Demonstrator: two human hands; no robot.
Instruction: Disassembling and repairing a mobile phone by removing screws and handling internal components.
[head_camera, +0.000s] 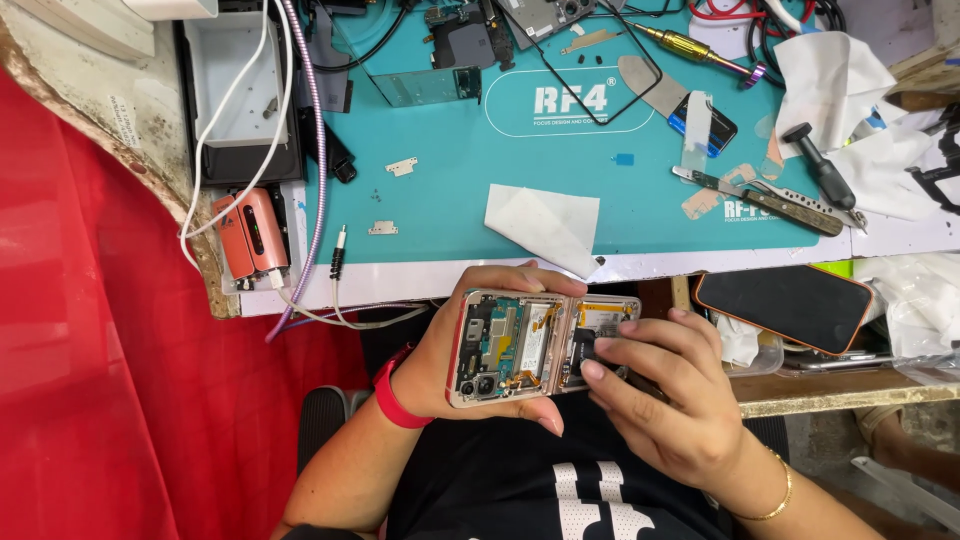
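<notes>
A folding phone (530, 345) with its back cover off lies open in front of my chest, showing circuit boards, cameras and a yellow-edged battery. My left hand (450, 365), with a red band on the wrist, cradles the phone's left half from below, thumb under its lower edge. My right hand (665, 395), with a thin gold bracelet, rests its fingertips on the phone's right half, pressing on the exposed parts there.
A teal repair mat (450, 200) holds a white wipe (545, 225), small metal plates, tweezers (760, 200), a screwdriver (825, 175) and phone parts. An orange-edged phone (785, 305) lies face up at right. Cables (320, 180) and an orange device (250, 235) sit at left.
</notes>
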